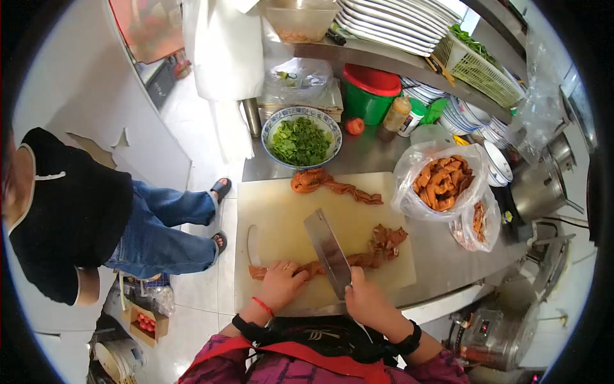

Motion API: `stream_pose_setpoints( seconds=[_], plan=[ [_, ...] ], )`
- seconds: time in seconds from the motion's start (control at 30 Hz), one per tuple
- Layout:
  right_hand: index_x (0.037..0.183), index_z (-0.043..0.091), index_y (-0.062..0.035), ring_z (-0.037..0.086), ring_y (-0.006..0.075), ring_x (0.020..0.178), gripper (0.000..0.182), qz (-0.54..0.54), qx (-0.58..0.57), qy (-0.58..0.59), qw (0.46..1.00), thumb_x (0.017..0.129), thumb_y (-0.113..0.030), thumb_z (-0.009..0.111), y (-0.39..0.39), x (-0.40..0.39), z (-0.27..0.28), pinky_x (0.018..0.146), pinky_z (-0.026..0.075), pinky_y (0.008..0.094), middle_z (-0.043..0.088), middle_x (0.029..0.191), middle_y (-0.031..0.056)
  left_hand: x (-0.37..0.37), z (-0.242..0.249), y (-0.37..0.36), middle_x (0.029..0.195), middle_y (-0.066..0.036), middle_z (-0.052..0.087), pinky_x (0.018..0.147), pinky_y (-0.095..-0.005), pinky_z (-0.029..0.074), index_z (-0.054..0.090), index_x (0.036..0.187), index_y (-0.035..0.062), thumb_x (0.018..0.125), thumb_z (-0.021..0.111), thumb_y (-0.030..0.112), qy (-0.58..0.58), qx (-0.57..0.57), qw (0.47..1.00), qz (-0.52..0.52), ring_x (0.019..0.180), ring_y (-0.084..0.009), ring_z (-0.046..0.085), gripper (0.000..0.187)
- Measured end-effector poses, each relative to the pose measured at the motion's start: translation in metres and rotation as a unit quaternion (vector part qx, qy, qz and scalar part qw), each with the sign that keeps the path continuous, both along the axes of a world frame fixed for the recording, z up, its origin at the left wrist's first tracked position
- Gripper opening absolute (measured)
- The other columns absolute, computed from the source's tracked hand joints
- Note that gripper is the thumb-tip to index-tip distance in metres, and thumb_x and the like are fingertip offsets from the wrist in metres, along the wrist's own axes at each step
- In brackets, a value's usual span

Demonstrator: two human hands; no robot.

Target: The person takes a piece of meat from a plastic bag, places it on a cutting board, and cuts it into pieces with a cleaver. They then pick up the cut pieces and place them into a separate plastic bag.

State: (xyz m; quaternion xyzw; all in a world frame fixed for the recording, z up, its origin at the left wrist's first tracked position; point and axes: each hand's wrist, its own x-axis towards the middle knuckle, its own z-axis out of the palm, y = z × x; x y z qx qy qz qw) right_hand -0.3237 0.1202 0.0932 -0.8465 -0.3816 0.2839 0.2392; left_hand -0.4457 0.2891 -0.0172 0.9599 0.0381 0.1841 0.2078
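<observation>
On a pale cutting board (275, 211) lies a long strip of brown meat (362, 260), with cut pieces (389, 240) at its right end. My left hand (282, 283) presses on the strip's left part, fingers closed over it. In my right hand (369, 299) is the handle of a cleaver (328, 249), whose wide blade crosses the strip just right of my left hand. Another brown piece (310, 180), round at one end with a thin tail, rests uncut along the board's back edge.
Behind the board stand a bowl of chopped greens (299, 142), a tomato (354, 126), a red-lidded green tub (368, 96) and a sauce bottle (394, 118). Bags of brown meat (443, 182) sit at the right. A person (77, 211) in black stands at the left. Plates (390, 25) fill the shelf.
</observation>
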Motion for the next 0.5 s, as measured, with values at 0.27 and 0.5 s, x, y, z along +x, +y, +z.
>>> stream_pose_setpoints(
  seconds=[0.27, 0.5],
  plan=[
    [0.101, 0.033, 0.0026, 0.054, 0.0500, 0.070, 0.024, -0.069, -0.081, -0.044, 0.993, 0.080, -0.004, 0.043, 0.014, -0.043, -0.018, 0.063, 0.041, 0.0576, 0.055, 0.071, 0.0328, 0.005, 0.006, 0.007, 0.098, -0.007, 0.054, 0.080, -0.0372, 0.040, 0.062, 0.088, 0.0101, 0.067, 0.060, 0.018, 0.000, 0.046, 0.998, -0.039, 0.097, -0.0232, 0.049, 0.022],
    [0.095, 0.033, 0.0021, 0.055, 0.0489, 0.072, 0.020, -0.042, -0.124, -0.058, 0.990, 0.078, -0.001, 0.042, 0.041, -0.041, -0.020, 0.064, 0.043, 0.0551, 0.056, 0.074, 0.0326, 0.012, -0.012, 0.006, 0.098, -0.008, 0.054, 0.085, -0.0370, 0.040, 0.062, 0.087, 0.0063, 0.067, 0.057, 0.013, 0.029, -0.025, 0.996, -0.075, 0.097, -0.0250, 0.049, 0.022]
  ],
)
